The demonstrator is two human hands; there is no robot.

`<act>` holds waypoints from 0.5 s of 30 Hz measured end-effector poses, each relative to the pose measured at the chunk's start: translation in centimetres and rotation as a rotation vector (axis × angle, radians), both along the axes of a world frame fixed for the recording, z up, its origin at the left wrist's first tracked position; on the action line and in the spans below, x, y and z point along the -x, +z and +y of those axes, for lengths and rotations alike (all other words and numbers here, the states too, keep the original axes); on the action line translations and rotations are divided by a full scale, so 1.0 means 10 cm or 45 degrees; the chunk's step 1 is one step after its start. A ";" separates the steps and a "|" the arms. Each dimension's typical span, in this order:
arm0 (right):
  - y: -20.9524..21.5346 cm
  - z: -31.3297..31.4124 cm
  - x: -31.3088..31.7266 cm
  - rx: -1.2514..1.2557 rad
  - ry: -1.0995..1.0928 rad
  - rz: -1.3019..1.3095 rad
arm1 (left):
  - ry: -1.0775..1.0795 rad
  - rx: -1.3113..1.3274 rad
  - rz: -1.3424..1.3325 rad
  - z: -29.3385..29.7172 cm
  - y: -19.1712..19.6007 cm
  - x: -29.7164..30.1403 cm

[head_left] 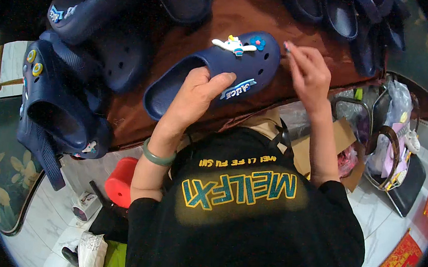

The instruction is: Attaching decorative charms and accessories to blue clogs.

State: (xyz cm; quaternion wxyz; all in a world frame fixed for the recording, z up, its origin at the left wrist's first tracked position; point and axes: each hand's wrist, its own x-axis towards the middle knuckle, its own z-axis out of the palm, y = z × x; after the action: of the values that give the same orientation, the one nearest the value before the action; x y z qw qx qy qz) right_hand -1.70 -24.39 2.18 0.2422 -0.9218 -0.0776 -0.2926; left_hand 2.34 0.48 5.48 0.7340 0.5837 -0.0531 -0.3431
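Note:
My left hand grips a navy foam clog over the brown cloth, its thumb on the upper and its fingers hidden inside the opening. Three charms sit on the clog: a white long-eared character, a blue flower near the toe and a blue banner with white lettering on the near side. Several holes around the toe are bare. Just right of the toe, my right hand pinches a small pinkish and blue piece, mostly covered by the fingertips.
Navy clogs are piled at the left, some with charms, and more clogs lie at the far right. A cardboard box, a chair with bags and a red stool stand beyond the table edge.

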 end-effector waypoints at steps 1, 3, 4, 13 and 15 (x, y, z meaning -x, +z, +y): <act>0.04 0.07 0.08 0.004 -0.008 0.006 | -0.008 0.004 0.006 -0.01 0.01 0.00; 0.06 0.21 0.16 0.105 0.136 -0.045 | 0.008 -0.007 0.028 0.00 0.02 -0.01; 0.07 0.27 0.19 0.106 0.134 -0.041 | 0.006 -0.006 0.031 -0.01 0.00 -0.01; 0.25 0.59 0.41 0.739 0.182 0.118 | -0.093 -0.059 -0.057 0.06 -0.09 0.03; 0.24 0.59 0.42 0.756 0.194 0.130 | -0.021 -0.004 -0.074 0.04 -0.12 0.06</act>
State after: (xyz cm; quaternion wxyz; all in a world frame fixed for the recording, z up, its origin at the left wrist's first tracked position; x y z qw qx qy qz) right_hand -5.85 -18.52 4.54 -0.0127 -0.9573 -0.2163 -0.1915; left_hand 1.71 0.90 4.30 0.7283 0.5941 -0.0789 -0.3322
